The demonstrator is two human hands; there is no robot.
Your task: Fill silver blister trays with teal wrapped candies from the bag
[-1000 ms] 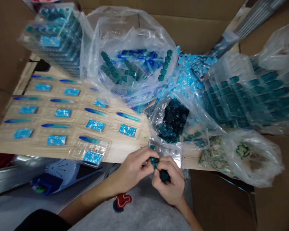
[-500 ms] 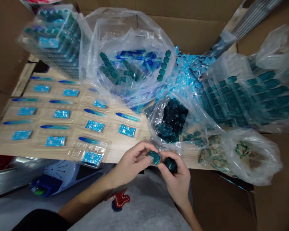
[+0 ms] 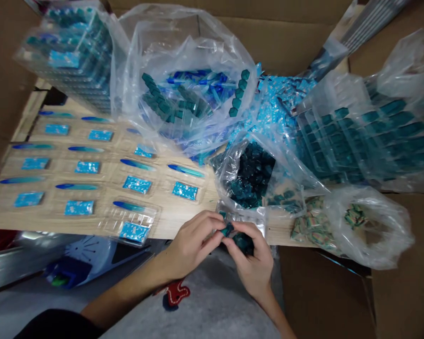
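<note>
My left hand (image 3: 195, 242) and my right hand (image 3: 256, 263) meet fingertip to fingertip at the table's front edge. Between them is a small glossy teal piece (image 3: 227, 230), pinched by the fingers of both hands and partly covered. A larger dark teal, shiny piece (image 3: 244, 243) sits inside my curled right fingers; its exact kind is unclear. Just beyond my hands stands an open clear bag (image 3: 229, 165) of dark teal pieces (image 3: 256, 172). To the left, the nearest clear plastic tray (image 3: 151, 226) carries a blue pen (image 3: 129, 206) and a blue patterned packet (image 3: 134, 231).
Several more trays with pens and packets lie in rows on the wooden table (image 3: 166, 221). Behind them are stacked filled trays (image 3: 92, 70) and a large bag (image 3: 127, 89) of pens and teal strips. Blue packets (image 3: 286, 94), trays of teal pieces (image 3: 342, 136) and another bag (image 3: 388, 226) occupy the right.
My left fingers have closed further over the small teal piece, and both hands' fingertips are now together on it. The right hand has shifted slightly left, still holding the larger piece.
</note>
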